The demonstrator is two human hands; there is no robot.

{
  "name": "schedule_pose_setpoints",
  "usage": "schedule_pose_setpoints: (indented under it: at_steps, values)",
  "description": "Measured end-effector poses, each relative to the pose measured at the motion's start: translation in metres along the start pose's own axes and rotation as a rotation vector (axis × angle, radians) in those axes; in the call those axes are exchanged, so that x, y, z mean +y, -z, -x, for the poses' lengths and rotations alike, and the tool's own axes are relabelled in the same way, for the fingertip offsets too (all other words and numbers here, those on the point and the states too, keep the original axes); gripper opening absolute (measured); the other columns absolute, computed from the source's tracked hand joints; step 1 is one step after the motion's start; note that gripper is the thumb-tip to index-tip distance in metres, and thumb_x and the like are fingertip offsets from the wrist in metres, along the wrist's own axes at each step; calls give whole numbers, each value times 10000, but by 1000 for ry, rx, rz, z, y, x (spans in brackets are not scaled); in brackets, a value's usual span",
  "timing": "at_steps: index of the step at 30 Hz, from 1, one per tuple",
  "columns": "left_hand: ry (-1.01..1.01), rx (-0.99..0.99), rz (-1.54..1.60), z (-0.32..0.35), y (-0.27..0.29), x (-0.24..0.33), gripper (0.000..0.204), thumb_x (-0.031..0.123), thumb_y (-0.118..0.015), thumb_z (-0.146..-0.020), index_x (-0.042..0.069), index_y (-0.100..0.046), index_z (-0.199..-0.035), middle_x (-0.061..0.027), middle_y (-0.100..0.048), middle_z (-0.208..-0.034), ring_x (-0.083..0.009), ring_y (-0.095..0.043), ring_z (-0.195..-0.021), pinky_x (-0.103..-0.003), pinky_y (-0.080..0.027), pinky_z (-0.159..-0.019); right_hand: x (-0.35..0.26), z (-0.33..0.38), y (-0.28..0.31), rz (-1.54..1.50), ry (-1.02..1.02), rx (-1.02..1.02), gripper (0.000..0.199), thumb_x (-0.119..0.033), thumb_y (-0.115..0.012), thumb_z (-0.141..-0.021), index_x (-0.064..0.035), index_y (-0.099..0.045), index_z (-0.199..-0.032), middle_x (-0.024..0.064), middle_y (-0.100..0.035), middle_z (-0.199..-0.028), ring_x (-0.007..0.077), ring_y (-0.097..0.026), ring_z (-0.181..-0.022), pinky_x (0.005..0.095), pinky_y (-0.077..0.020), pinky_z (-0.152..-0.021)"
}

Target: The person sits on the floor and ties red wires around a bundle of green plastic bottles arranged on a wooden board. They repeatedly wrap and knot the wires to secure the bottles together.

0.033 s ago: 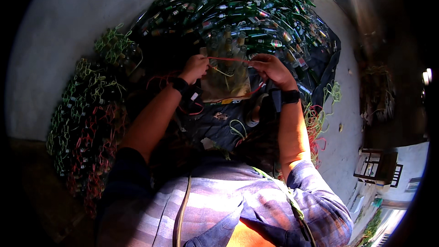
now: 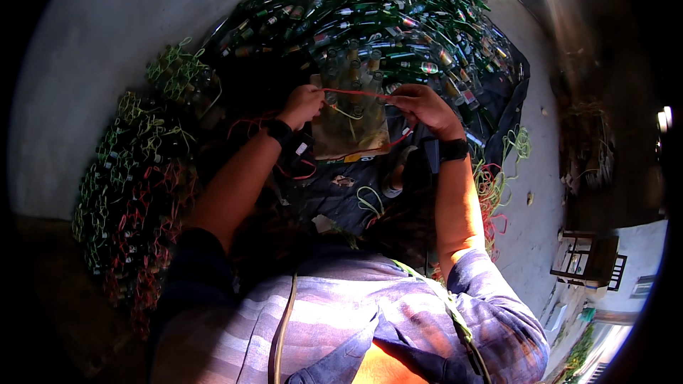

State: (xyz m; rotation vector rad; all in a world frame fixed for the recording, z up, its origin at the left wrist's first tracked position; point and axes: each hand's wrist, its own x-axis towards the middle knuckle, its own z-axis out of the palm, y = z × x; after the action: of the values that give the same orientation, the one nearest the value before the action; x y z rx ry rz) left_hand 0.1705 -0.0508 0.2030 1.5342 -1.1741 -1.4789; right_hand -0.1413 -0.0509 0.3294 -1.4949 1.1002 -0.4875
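Observation:
A red cord (image 2: 356, 92) is stretched almost level between my two hands. My left hand (image 2: 304, 105) pinches its left end, fingers closed. The fingertips of my right hand (image 2: 421, 108) are closed on the other end, and the cord loops down below that hand. Just beyond the cord, several clear bottles (image 2: 354, 70) stand close together with their necks up. Below them is a tan, box-like thing (image 2: 348, 144) with a bright lower edge; its inside is hard to make out. A pale yellow-green cord (image 2: 344, 112) lies across it.
A large heap of green bottles (image 2: 356, 11) lies beyond my hands on a dark sheet (image 2: 523, 75). At left are bottle bundles tied with green cords (image 2: 131, 124) and red cords (image 2: 153, 220). Loose cords (image 2: 491, 185) lie at right. Further right stands a wooden chair (image 2: 605, 263).

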Motion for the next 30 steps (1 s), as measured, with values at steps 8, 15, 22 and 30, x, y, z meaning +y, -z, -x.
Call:
schedule_pose_setpoints:
  at_steps: [8, 15, 22, 30]
  values:
    - [-113, -89, -473, -34, 13, 29, 282, 245, -650, -951, -29, -718, -947, -78, -708, -834, -154, -688, -718, -298, -534, -586, -11, -54, 60, 602, 243, 306, 295, -287, -722, -933, 7, -714, -958, 99, -626, -739, 164, -577, -687, 384, -477, -655]
    - [-187, 77, -480, -47, 19, 24, 254, 209, -663, -931, -34, -738, -937, -84, -730, -802, -163, -697, -709, -302, -555, -660, -3, -135, 48, 446, 396, 313, 193, -198, -712, -975, -6, -709, -1001, 34, -625, -810, 106, -551, -760, 296, -463, -700]
    - [-202, 126, -507, -69, 34, 44, 284, 294, -645, -843, 47, -763, -921, -186, -730, -864, -391, -713, -850, -460, -558, -753, 6, -203, 41, 370, 462, 256, 190, -190, -742, -949, -12, -730, -1014, 74, -648, -784, 120, -563, -698, 308, -478, -650]
    - [-100, 198, -621, -84, 27, 83, 293, 310, -637, -834, 80, -762, -966, -154, -749, -922, -379, -720, -895, -471, -566, -788, -2, -244, 38, 432, 319, 186, 255, -254, -766, -938, -3, -723, -945, 47, -615, -734, 113, -518, -671, 306, -450, -616]
